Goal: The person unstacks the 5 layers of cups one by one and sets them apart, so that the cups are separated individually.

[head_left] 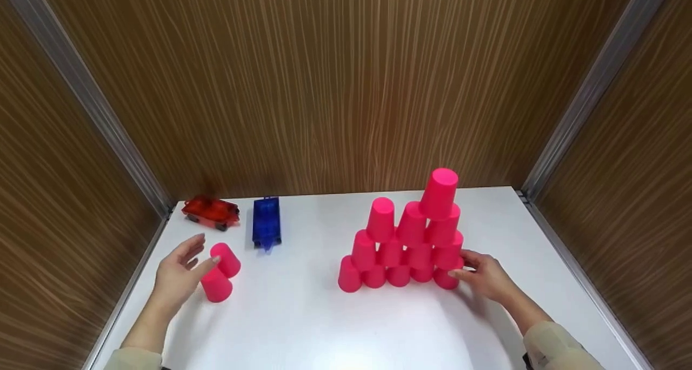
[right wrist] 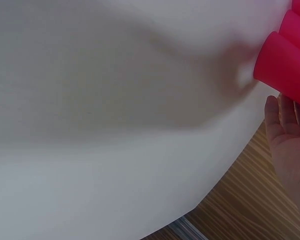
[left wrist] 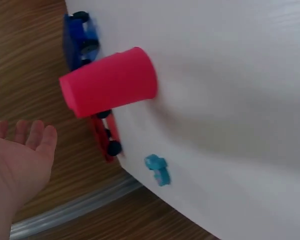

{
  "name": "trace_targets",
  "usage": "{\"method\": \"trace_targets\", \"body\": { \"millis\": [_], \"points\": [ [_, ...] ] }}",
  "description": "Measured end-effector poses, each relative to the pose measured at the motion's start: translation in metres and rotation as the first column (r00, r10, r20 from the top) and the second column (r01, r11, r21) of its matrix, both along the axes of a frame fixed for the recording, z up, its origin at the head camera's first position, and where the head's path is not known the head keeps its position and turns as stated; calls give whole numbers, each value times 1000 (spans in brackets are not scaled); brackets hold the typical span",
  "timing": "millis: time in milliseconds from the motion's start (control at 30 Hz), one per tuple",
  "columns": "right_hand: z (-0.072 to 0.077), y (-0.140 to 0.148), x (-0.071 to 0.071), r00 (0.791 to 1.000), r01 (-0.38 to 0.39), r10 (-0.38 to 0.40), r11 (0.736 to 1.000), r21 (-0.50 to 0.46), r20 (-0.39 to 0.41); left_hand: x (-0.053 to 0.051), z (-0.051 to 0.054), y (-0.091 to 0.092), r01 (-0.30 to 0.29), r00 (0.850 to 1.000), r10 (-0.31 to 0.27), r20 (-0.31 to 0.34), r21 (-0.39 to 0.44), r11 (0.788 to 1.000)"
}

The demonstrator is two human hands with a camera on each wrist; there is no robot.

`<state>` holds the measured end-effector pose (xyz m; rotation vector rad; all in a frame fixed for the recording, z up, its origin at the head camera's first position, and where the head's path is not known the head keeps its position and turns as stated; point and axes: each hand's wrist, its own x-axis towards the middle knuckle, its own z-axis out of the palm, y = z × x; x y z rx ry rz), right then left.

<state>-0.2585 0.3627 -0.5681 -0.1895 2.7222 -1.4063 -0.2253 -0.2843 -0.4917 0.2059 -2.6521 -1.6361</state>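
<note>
Pink upside-down cups (head_left: 399, 275) stand stacked in rows on the white table, several in the lower rows. Three form the third row, and a single cup (head_left: 439, 194) tops its right side. My right hand (head_left: 489, 278) is at the bottom-right cup (head_left: 446, 279), thumb before it and fingers beside and behind; in the right wrist view the hand (right wrist: 292, 150) has extended fingers by that cup (right wrist: 285, 67). At left, my left hand (head_left: 177, 275) hovers with spread fingers beside two more cups (head_left: 226, 260), gripping neither. The left wrist view shows one cup (left wrist: 112, 82) near the hand (left wrist: 22, 160).
A red toy car (head_left: 211, 211) and a blue toy vehicle (head_left: 266, 221) lie near the back left edge. A small teal toy (left wrist: 158, 169) is on the table (left wrist: 230, 200) in the left wrist view. Wood-grain panels (head_left: 346, 88) stand behind and at both sides.
</note>
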Motion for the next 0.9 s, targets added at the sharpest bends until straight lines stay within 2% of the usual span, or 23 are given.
{"method": "trace_targets", "body": {
  "millis": [133, 233, 300, 433, 567, 700, 767, 800, 900],
  "points": [
    [1, 1, 1, 1000, 6, -6, 1000, 13, 2, -12, 36, 27, 80, 992, -77, -102, 29, 996],
    [1, 3, 3, 1000, 7, -7, 1000, 17, -6, -24, 59, 55, 166, 968, -154, -196, 48, 985],
    [2, 3, 3, 1000, 12, -11, 1000, 13, -12, -33, 75, 76, 234, 942, -214, -257, 50, 971],
    [4, 1, 3, 1000, 15, -15, 1000, 13, -25, -49, 106, 124, 354, 874, -332, -355, -4, 935],
    [5, -2, 2, 1000, 19, -18, 1000, 7, -22, -59, 133, 177, 444, 805, -431, -408, -68, 893],
    [4, -6, 1, 1000, 13, -13, 1000, -5, -15, -66, 151, 229, 529, 741, -519, -426, -105, 842],
    [3, -8, 1, 1000, 18, -18, 1000, -7, -6, -69, 157, 252, 563, 720, -551, -422, -109, 819],
    [3, -8, 1, 1000, 15, -15, 1000, -6, -5, -69, 159, 263, 578, 713, -563, -418, -104, 810],
    [2, -10, 3, 1000, 3, -3, 1000, -13, -7, -69, 161, 293, 606, 711, -584, -391, -80, 792]
  ]
}}
